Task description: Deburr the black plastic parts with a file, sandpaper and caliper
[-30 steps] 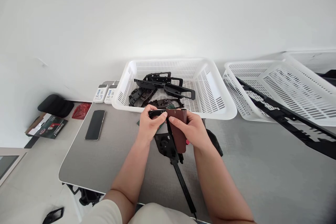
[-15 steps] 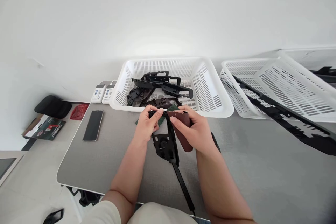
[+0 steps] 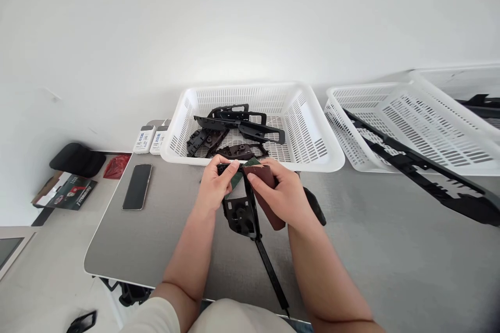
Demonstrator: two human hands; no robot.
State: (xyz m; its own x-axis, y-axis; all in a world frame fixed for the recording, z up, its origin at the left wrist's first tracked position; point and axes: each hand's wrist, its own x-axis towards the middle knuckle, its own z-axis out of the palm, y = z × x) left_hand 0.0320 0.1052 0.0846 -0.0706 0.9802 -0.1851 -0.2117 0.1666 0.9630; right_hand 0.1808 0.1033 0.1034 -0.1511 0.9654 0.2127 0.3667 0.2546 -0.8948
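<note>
My left hand point(image 3: 217, 182) is closed on the upper end of a black plastic trim part point(image 3: 241, 218), thumb on top. The part has an open frame, a wider plate with holes and a long thin strip reaching down to the table's near edge. In my right hand point(image 3: 287, 192) is a folded piece of reddish-brown sandpaper point(image 3: 269, 203), pinched at its top and held against the part's right edge. Something dark green and flat point(image 3: 236, 178) shows behind the part and between my hands. A dark object point(image 3: 314, 205) lies beyond my right wrist, partly hidden.
A white basket point(image 3: 332, 158) with several black parts point(image 3: 242, 127) stands just behind my hands. More baskets point(image 3: 365, 166) are at right, with a long black part point(image 3: 425, 166) leaning out. A phone point(image 3: 137, 187) and two white devices point(image 3: 150, 139) are at left on the grey table point(image 3: 164, 234).
The view has shifted slightly. Both hands keep their holds; the sandpaper and the black trim part have moved only a little relative to each other.
</note>
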